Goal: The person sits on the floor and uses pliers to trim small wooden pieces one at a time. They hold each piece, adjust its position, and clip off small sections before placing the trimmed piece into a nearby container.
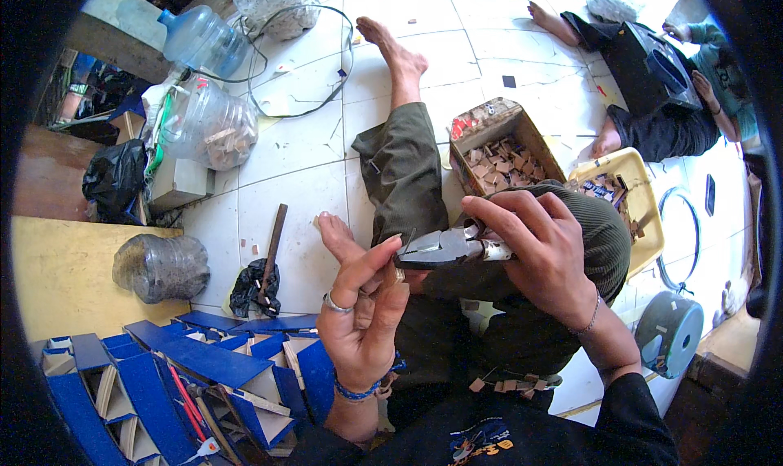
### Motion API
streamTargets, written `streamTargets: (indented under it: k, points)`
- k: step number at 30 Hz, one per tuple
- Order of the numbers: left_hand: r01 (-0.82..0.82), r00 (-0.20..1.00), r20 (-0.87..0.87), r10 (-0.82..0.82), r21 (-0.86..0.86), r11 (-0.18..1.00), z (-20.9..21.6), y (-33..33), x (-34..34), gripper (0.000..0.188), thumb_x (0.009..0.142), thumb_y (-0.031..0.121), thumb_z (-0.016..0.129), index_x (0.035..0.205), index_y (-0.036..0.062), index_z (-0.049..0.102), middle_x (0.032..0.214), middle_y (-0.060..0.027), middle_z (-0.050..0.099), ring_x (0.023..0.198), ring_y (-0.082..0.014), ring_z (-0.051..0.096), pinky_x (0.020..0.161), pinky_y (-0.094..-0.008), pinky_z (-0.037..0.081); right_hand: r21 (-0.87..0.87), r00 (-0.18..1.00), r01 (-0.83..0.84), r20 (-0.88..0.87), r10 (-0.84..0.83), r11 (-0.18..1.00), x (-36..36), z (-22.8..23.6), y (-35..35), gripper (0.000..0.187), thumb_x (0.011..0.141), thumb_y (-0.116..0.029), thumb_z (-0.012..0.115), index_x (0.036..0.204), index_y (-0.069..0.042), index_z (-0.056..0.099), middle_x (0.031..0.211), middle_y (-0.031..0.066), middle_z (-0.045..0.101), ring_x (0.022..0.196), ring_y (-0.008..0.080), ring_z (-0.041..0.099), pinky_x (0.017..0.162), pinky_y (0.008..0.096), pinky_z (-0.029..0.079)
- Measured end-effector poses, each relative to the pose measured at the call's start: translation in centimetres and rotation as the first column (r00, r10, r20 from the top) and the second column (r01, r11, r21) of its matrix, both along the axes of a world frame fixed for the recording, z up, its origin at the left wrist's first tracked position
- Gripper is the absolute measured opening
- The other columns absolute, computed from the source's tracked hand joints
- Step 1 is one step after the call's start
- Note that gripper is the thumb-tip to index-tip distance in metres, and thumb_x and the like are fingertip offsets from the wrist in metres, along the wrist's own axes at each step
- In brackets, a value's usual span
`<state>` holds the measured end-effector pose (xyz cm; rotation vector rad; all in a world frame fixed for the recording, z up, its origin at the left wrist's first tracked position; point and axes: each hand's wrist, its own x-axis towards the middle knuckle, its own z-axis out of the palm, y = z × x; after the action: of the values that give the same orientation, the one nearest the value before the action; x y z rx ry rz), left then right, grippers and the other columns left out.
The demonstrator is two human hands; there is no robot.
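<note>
Working remotely, I grasp pliers (440, 246) in my right hand (545, 258); my left hand (359, 323) pinches a small piece (399, 275) beside their tip.

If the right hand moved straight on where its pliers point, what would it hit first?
Likely the left hand, whose fingertips appear right beside the tip of the pliers; depth is hard to judge in this view.

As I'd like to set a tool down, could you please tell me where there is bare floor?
White floor lies mostly bare between the clear container and trouser leg, and above the wooden box, right of the outstretched foot. It is crowded lower left, with blue panels, and around the yellow tray.
</note>
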<state>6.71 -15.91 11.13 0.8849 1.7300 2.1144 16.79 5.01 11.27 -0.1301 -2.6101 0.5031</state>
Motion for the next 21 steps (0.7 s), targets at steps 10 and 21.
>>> streamTargets:
  k: [10,21]
  points:
    - [-0.049,0.999,-0.019,0.048,-0.086,0.995,-0.43,-0.54,0.08,0.037,0.101,0.0,0.062,0.138,-0.0071,0.058,0.16,-0.0342,0.031,0.152,-0.0301,0.024,0.119,-0.0411,0.034,0.062,1.0,0.012,-0.017,-0.011,0.998,-0.04,-0.51,-0.13,0.056,0.079,-0.01,0.07,0.135,-0.018,0.065,0.102,-0.0001,0.064,0.08,0.0175,0.062,0.073,0.0334,0.047]
    - [-0.039,0.999,0.025,0.04,-0.044,0.998,-0.7,-0.41,0.27,0.042,0.103,0.011,0.063,0.14,-0.0067,0.055,0.142,-0.0191,0.06,0.127,-0.0245,0.061,0.11,-0.0399,0.046,0.069,1.0,-0.007,0.024,0.005,0.998,0.03,-0.77,-0.08,0.052,0.081,-0.01,0.072,0.132,-0.018,0.066,0.101,-0.0014,0.065,0.078,0.0169,0.062,0.071,0.0327,0.046]
